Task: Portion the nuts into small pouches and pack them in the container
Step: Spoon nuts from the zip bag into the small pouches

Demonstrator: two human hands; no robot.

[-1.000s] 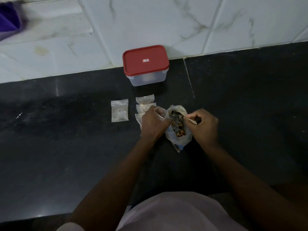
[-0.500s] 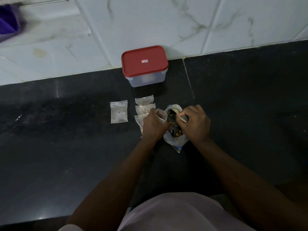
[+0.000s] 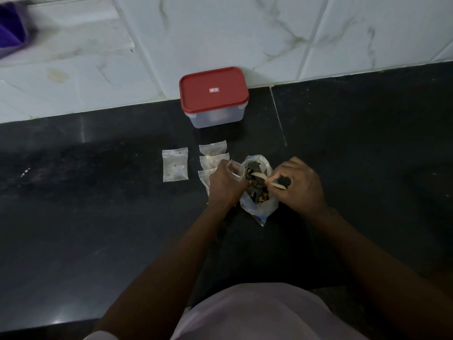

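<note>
left hand (image 3: 226, 184) grips small pouch (image 3: 235, 169) upright with mouth open beside nut bag (image 3: 257, 187), so right hand (image 3: 297, 184), pinching wooden spoon (image 3: 263, 177), can scoop nuts across; container (image 3: 213, 96) behind is lidded.

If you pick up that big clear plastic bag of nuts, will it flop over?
Probably. The big clear plastic bag of nuts looks thin and crumpled, so it would likely sag. Its mouth is open, so nuts might spill. It is probably light, being only partly full.
</note>
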